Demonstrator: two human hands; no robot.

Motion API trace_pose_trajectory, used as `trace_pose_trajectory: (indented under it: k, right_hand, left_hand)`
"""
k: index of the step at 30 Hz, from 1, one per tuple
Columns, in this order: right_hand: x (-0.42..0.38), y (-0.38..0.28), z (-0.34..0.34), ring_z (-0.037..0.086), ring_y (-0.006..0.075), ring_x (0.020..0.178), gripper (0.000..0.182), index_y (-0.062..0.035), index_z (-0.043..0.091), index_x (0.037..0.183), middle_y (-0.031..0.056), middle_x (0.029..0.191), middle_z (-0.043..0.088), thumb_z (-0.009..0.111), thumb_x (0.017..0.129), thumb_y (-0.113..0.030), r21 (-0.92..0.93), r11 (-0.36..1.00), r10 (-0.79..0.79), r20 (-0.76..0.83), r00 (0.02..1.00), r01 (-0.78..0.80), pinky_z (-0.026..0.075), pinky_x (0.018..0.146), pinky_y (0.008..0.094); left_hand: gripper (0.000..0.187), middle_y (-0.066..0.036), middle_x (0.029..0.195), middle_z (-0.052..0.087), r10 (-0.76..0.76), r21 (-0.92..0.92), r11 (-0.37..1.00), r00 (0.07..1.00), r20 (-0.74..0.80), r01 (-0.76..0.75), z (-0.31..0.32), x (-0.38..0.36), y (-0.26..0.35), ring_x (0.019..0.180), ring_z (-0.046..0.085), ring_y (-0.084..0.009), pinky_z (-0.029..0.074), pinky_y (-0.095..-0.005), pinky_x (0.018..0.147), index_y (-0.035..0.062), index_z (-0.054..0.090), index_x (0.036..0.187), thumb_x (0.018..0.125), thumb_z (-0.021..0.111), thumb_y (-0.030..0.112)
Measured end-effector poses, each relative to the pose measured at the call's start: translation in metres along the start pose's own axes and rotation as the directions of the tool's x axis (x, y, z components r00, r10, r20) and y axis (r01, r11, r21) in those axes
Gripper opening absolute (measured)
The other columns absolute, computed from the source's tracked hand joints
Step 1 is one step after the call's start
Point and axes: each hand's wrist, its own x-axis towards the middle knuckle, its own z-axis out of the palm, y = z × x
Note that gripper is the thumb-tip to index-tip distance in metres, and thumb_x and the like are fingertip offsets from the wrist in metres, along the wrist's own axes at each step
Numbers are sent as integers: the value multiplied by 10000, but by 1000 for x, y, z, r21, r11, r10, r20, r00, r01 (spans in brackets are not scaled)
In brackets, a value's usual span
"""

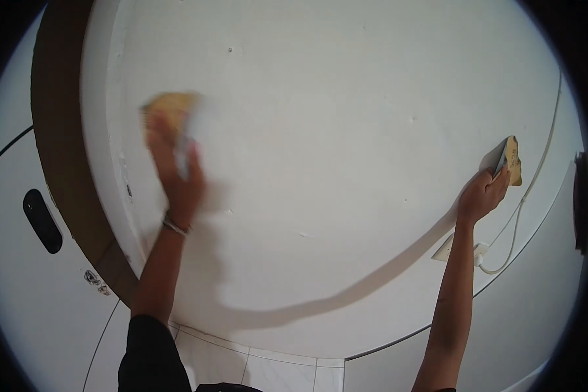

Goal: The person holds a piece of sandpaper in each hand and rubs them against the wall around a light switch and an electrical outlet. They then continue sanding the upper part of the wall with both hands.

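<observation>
My left hand point(178, 173), smeared by motion, is closed on a piece of sandpaper point(171, 102) with a tan back and a grey edge. It is raised in front of the left part of the white wall point(307, 144). On the right, my right hand point(482, 197) grips another folded piece of sandpaper point(513, 161), its tan printed back facing outward and its grey face toward the wall. Fingers and thumb wrap round its lower end. Small pits and marks dot the wall between both hands.
A wall socket point(444, 249) with a plug point(479, 255) sits just below my right hand, its white cable point(539, 170) running up the wall. Brown door frame point(62, 130) and a door with a black handle point(42, 221) stand left. Floor tiles point(281, 372) show below.
</observation>
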Motion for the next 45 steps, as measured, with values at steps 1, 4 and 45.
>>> trace_pose_trajectory:
  k: [1, 4, 45]
  right_hand:
    - [0, -1, -1, 347, 382, 1254, 455, -15, 439, 1284, 244, 1331, 393, 383, 855, -160, -4, 1000, 4, 0, 1000, -4, 266, 1045, 434]
    - [-1, -4, -2, 350, 378, 1253, 452, -19, 445, 1280, 241, 1328, 397, 383, 853, -152, 16, 999, 29, 8, 1000, -29, 269, 1043, 433]
    - [2, 8, 4, 265, 365, 1319, 485, -83, 373, 1360, 251, 1390, 322, 355, 894, -218, -68, 997, 30, 30, 999, -28, 155, 1061, 471]
  left_hand:
    - [444, -171, 1419, 319, 212, 108, 965, 953, 215, -239, 0, -22, 12, 1316, 306, -306, 132, -458, 1097, 89, 492, 1276, 832, 518, 110]
    - [468, -157, 1401, 356, 363, 93, 876, 775, 517, -473, -11, -18, 21, 1312, 327, -269, 148, -473, 1091, 194, 548, 1244, 788, 545, 89]
    - [489, -94, 1425, 333, 676, -27, 588, 472, 566, -808, 73, 82, 99, 1326, 292, -224, 213, -432, 1088, 278, 487, 1276, 809, 580, 166]
